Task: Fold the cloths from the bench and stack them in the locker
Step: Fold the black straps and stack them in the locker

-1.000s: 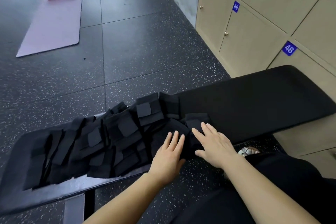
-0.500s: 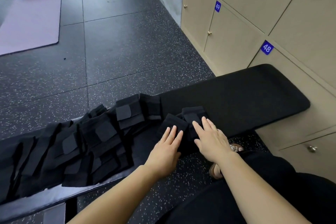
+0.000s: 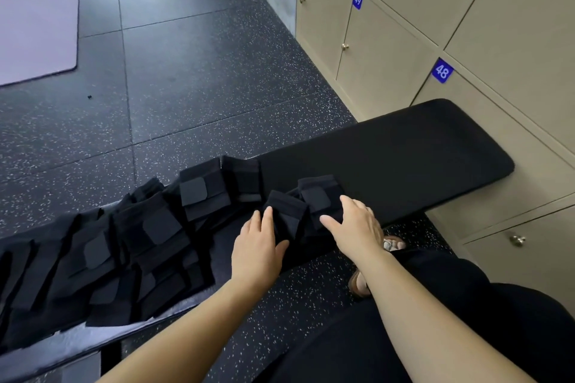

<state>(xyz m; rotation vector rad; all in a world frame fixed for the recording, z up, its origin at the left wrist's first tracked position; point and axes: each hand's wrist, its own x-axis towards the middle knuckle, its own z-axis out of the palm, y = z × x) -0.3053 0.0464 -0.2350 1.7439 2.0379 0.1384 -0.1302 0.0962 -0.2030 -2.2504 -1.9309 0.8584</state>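
One folded cloth (image 3: pixel 287 214) lies under the flat left grip (image 3: pixel 258 246), right grip (image 3: pixel 354 227) curled round it; cloth pile (image 3: pixel 149 242) just beside.

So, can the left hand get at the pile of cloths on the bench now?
Likely yes. The left hand lies on a cloth, and the pile sits just beside it on the bench, with nothing in between.
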